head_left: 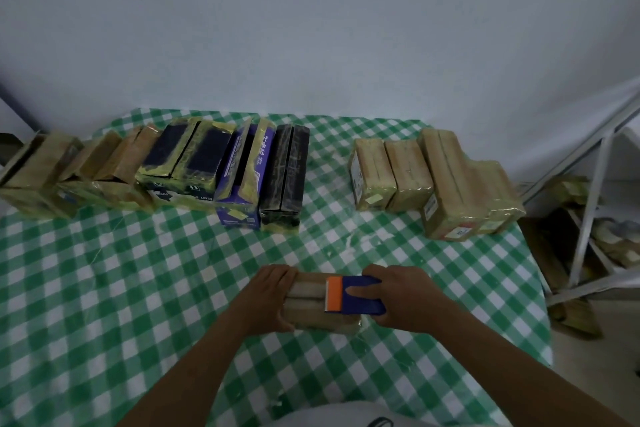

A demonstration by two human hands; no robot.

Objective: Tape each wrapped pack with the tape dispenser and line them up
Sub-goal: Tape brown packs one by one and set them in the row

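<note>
- While the left hand curls round the left end of a brown wrapped pack, that pack lies flat on the green checked tablecloth, close in front of the person.
- The right hand grips a blue-and-orange tape dispenser resting on the pack's top.
- Behind, taped packs stand in a row at back left, with four brown packs side by side at back right.

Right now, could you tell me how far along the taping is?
Done, apparently: the taped row along the table's far edge. In hand: left hand grips a brown pack, right hand holds the tape dispenser on it. Left: finishing and lining up this pack; the four packs far right may need tape, unclear.
</note>
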